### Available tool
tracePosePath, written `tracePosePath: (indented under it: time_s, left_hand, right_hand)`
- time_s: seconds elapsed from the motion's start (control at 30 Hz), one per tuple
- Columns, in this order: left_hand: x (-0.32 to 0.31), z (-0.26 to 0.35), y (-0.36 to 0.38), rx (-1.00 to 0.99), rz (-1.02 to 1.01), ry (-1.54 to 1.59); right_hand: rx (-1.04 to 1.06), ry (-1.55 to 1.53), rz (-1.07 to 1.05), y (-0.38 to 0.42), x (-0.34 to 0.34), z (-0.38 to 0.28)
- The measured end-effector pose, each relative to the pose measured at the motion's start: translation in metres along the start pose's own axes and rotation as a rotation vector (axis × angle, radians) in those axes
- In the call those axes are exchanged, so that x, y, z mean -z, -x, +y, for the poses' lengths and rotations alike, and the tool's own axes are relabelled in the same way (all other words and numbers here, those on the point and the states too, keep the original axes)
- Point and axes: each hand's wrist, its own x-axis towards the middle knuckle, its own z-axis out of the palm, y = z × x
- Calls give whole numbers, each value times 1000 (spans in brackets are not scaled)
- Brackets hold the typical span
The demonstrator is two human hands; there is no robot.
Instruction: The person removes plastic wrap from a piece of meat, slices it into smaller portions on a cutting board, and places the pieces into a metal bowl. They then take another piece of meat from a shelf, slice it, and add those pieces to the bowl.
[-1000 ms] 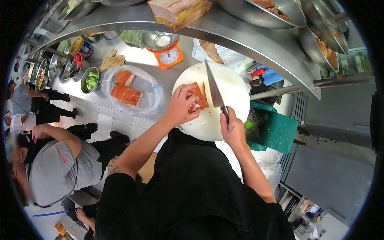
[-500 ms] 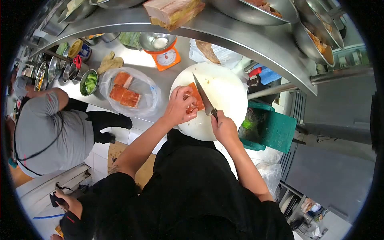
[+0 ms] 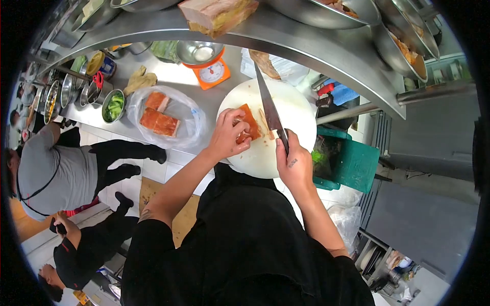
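Observation:
On a round white cutting board (image 3: pixel 299 104) lies a piece of orange-skinned meat (image 3: pixel 249 118). My left hand (image 3: pixel 228 133) grips its left side with curled fingers. A large kitchen knife (image 3: pixel 269 104) is in my right hand (image 3: pixel 296 162), fingers wrapped round the dark handle. Its blade points away from me, just right of the meat. Thin cut slices (image 3: pixel 264 124) lie on the board between the meat and the blade. To the left, two similar meat slabs (image 3: pixel 159 123) rest on a clear plastic bag (image 3: pixel 190 127).
An orange kitchen scale (image 3: pixel 213 75) with a metal bowl stands behind the bag. Above the board runs a steel shelf (image 3: pixel 316 43) bearing bowls and a meat block (image 3: pixel 219 15). A green bin (image 3: pixel 357 163) sits at the right. Two people stand at the left, one in a grey shirt (image 3: pixel 61 173).
The knife has moved right, away from the meat, and thin slices now show beside it. The left hand stays put. At the left, both people have shifted, and the one in black shows more fully.

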Motion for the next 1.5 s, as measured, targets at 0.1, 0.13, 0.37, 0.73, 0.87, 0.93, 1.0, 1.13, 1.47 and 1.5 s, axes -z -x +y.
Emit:
tracePosePath:
  time_s: [0.1,0.13,0.37,0.73,0.87,0.93,1.0,1.13,1.47,1.5]
  left_hand:
    - [0,1,0,-19,32,-34]
    - [-3,-1,1,-12,35,-23]
    - [0,-1,1,-11,19,-32]
    - [1,0,1,-2,10,-20]
    - [0,1,1,-12,32,-25]
    - [2,0,2,-12,29,-23]
    - [4,0,3,-19,23,-17]
    - [17,5,-8,-42,-54,-41]
    - [-34,53,-114,418,-755,-312]
    - [-44,53,-112,416,-753,-321]
  right_hand:
    - [-90,43,-87,-4,-8,0]
    - [-45,197,-191,-3,-29,21]
    - [-160,242,-378,-13,-33,53]
    - [-90,10,-99,-15,21,-10]
    - [-176,259,-432,-23,-51,32]
    - [-195,249,-457,-30,-52,39]
    - [-163,188,-476,-42,-29,59]
    - [-193,-138,-248,-14,20,89]
    - [-677,-825,-240,80,20,163]
    - [-702,-804,-251,80,17,160]
